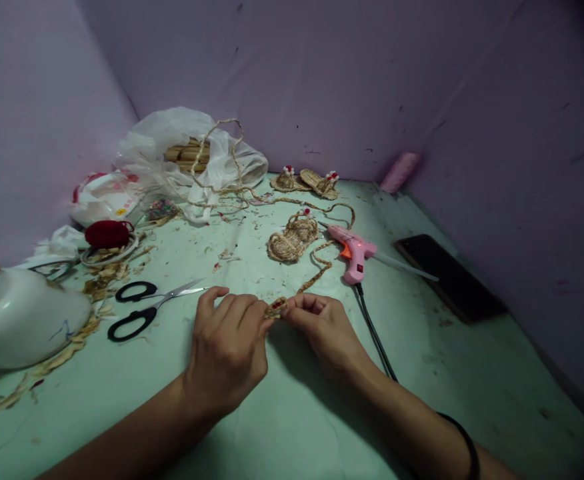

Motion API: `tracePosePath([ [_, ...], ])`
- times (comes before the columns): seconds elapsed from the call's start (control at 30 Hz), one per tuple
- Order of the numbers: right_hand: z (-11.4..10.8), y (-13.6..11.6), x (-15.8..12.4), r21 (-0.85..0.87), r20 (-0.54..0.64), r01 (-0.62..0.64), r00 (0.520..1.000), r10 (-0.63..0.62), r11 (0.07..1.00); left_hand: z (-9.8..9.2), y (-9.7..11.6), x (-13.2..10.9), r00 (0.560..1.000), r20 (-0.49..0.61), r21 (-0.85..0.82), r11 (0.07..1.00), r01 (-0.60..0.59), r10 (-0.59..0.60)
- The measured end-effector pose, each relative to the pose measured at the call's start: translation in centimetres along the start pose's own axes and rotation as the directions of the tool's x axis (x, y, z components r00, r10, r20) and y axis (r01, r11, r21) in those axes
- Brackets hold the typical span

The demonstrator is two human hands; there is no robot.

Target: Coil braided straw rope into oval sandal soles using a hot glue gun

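Observation:
Between my two hands is a small braided straw piece [275, 309] with a bit of red in it. My left hand [229, 347] pinches its left end, back of the hand upward. At its right edge, the thumb and fingers of my right hand [325, 327] are closed on the same piece. From it a braided straw cord [317, 275] runs up past the glue gun and loops back to the plastic bag. Beyond my hands lies a woven straw slipper [292, 239] with a red and white bead trim. Fingers partly hide the held piece.
Right of the slipper lies a pink glue gun [355, 250] with a glue stick and black cord. Black-handled scissors [155, 307] lie left. Farther off are finished slippers [312, 181], a plastic bag [172, 133], a red pincushion-like object [107, 233], a phone [447, 273] and a white vessel [27, 320].

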State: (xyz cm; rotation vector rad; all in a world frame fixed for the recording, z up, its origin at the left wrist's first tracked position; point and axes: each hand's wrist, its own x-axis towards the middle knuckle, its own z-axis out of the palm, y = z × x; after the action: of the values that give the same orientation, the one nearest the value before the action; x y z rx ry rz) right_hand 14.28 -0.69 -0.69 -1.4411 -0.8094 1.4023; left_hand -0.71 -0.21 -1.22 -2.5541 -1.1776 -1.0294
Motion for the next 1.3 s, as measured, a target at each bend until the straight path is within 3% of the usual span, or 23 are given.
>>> tracePosePath([
  [0.17, -2.4, -1.8, 0.8, -0.048, -0.215, 0.122, 0.968, -0.130, 0.991, 0.0, -1.4, 0.1, 0.989, 0.046, -0.063, 0.988, 0.141, -0.138],
  [0.33, -7.8, -4.3, 2.1, -0.305, -0.426, 0.199, 0.846, -0.321, 0.931, -0.3, -1.8, 0.0, 0.984, 0.099, -0.122, 0.980, 0.158, -0.147],
  [0.4, -9.8, -4.8, 2.4, -0.456, -0.481, 0.113, 0.803, -0.352, 0.883, -0.5, -1.8, -0.1, 0.987, 0.098, -0.087, 0.986, 0.140, -0.131],
  [0.43, -10.6, -5.0, 2.4, -0.573, -0.485, 0.013, 0.801, -0.352, 0.819, -0.5, -1.8, -0.2, 0.986, 0.106, -0.063, 0.989, 0.133, -0.126],
  [0.5, -11.2, -5.0, 2.4, -0.752, -0.464, -0.166, 0.821, -0.333, 0.638, -0.7, -1.9, -0.4, 0.983, 0.136, -0.017, 0.991, 0.130, -0.126],
  [0.57, -10.9, -4.9, 2.4, -0.829, -0.433, -0.234, 0.843, -0.319, 0.507, -0.8, -1.9, -0.6, 0.978, 0.162, 0.008, 0.991, 0.130, -0.130],
  [0.73, -9.2, -4.4, 4.1, -0.798, -0.383, -0.131, 0.864, -0.327, 0.588, -1.0, -1.8, -0.8, 0.974, 0.193, -0.002, 0.992, 0.124, -0.121],
  [0.93, -9.7, -4.1, 5.8, -0.495, -0.382, -0.035, 0.906, -0.181, 0.868, -1.0, -1.8, -0.8, 0.968, 0.213, -0.069, 0.987, 0.148, -0.130],
  [1.07, -10.4, -4.0, 4.0, -0.279, -0.365, 0.041, 0.919, -0.146, 0.960, -0.9, -1.9, -0.9, 0.947, 0.267, -0.089, 0.974, 0.209, -0.179],
  [1.17, -10.7, -3.5, 1.4, -0.195, -0.370, 0.165, 0.901, -0.228, 0.967, -0.8, -2.0, -1.0, 0.935, 0.294, -0.087, 0.969, 0.230, -0.196],
  [1.2, -10.8, -3.2, 0.5, -0.174, -0.338, 0.227, 0.900, -0.275, 0.958, -0.8, -2.0, -1.1, 0.933, 0.299, -0.089, 0.968, 0.234, -0.199],
  [1.3, -10.7, -1.7, -1.5, -0.135, -0.094, 0.352, 0.926, -0.365, 0.926, -0.7, -2.1, -1.2, 0.925, 0.320, -0.085, 0.967, 0.242, -0.203],
])
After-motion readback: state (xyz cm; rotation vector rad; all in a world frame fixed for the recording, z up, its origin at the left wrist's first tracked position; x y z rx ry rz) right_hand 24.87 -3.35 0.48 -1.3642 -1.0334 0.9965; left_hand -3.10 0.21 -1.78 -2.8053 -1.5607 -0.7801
